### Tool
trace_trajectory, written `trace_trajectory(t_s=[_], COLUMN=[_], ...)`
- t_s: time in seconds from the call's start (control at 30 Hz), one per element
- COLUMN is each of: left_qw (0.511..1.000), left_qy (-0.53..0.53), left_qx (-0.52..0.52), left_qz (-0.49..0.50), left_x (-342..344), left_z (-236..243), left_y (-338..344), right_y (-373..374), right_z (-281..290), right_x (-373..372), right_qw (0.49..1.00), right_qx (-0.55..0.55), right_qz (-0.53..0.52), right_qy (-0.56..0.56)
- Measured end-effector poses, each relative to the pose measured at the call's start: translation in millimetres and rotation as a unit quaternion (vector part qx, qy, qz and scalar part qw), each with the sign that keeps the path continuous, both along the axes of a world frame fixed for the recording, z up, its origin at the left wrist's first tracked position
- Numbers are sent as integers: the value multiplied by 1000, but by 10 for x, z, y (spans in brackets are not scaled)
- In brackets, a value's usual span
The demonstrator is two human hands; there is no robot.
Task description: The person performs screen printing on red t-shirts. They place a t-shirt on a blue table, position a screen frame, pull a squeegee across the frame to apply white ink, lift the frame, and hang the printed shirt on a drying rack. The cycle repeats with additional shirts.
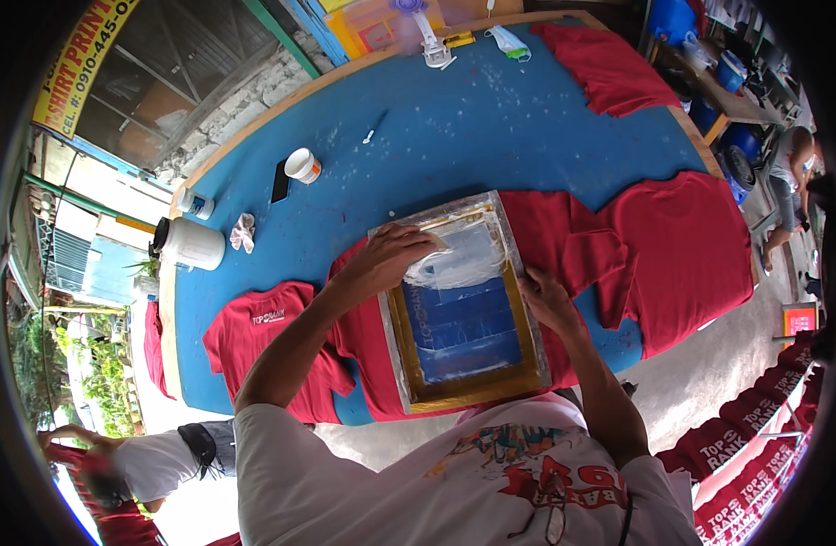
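A screen printing frame (536, 350) with a blue mesh and taped brown edges lies on a red T-shirt (550, 218) on the table. White ink (472, 259) is smeared across the far part of the mesh. My left hand (390, 257) is closed at the frame's far left, over the ink. A pale edge shows by its fingertips, seemingly a squeegee (439, 241); the hand hides most of it. My right hand (550, 300) grips the frame's right side, with its fingertips over the rim.
Blue table (418, 146) holds more red shirts (682, 255), a white tub (190, 244), a white cup (302, 166), a black phone (280, 181) and a crumpled cloth (243, 233). Printed shirts (754, 446) hang at the lower right. Other people are at left (163, 469) and right (786, 173).
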State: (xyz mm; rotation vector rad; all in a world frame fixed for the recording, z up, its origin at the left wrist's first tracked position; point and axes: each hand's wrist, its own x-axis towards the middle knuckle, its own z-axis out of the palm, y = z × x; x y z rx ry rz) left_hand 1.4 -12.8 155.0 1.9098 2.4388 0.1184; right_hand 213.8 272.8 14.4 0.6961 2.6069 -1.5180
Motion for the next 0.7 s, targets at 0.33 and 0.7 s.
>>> trace_trajectory(t_s=[0.33,0.7], left_qw=[995,998], left_qy=[70,-14], left_qx=[15,-51], left_qz=[-75,39], left_x=[-156,-29], left_z=[-546,-259], left_y=[662,-703], right_y=[16,-1], right_z=[123,10], right_x=[16,10], right_qw=[997,999], right_qx=[-34,-25], right_qz=[13,-21], right_qy=[65,43])
